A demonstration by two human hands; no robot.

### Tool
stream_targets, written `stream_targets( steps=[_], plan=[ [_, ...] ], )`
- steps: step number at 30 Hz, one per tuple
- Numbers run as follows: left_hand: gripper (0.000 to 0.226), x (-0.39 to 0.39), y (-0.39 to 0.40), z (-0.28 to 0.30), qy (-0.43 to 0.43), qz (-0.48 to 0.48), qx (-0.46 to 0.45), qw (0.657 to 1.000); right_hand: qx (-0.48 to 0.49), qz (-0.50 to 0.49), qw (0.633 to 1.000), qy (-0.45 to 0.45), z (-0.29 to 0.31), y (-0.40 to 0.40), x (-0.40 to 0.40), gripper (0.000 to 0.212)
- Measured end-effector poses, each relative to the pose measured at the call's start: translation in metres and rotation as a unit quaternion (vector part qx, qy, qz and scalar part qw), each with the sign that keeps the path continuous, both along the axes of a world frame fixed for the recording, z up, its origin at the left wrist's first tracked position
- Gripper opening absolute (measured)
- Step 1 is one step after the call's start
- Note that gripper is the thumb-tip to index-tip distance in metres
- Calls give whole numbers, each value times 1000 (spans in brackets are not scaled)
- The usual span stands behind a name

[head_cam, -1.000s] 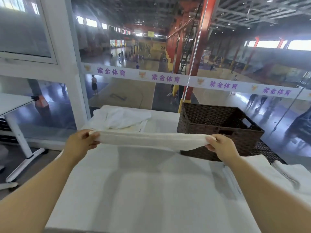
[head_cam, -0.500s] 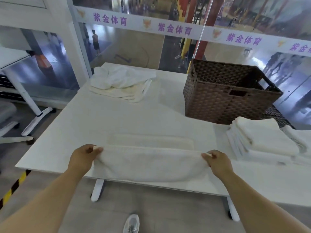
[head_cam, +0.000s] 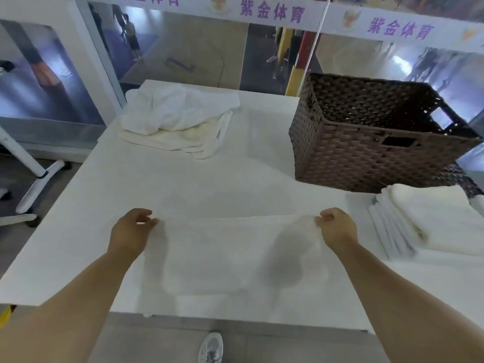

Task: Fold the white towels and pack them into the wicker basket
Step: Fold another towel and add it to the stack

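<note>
A white towel lies spread flat on the near part of the white table. My left hand pinches its far left corner and my right hand pinches its far right corner. The brown wicker basket stands at the back right and looks empty. A heap of unfolded white towels sits at the back left. A stack of folded white towels rests on the right, just in front of the basket.
The table's near edge runs below my forearms, with grey floor and a white shoe beneath. A glass wall stands behind the table. Another table's white leg is at the left.
The towel went from being held stretched in the air to lying spread on the table's near part. My hands came down with it, and the view tilted downward.
</note>
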State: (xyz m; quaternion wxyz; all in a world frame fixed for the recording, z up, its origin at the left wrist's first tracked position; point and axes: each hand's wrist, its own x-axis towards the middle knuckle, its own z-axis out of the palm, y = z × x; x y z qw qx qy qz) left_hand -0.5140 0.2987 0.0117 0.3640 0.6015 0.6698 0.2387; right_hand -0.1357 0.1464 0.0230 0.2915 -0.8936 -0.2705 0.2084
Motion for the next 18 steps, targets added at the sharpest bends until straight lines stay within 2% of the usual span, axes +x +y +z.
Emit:
stream_targets(
  steps=[4, 7, 10, 13, 18],
  plan=[
    [18, 11, 8, -18, 57, -57, -13, 997, -62, 63, 996, -11, -17, 4, -19, 19],
    [17, 22, 5, -31, 89, -151, 6, 984, -127, 153, 980, -2, -28, 1, -42, 19],
    [25, 31, 4, -53, 128, -297, 40, 945, -199, 251, 947, -23, -46, 1, -74, 38],
    [42, 31, 6, -71, 209, -407, 15, 889, -267, 315, 906, -89, -61, 6, -105, 58],
    [38, 15, 25, -75, 232, -378, 39, 896, -315, 377, 861, -134, -72, 47, -109, 66]
  ],
)
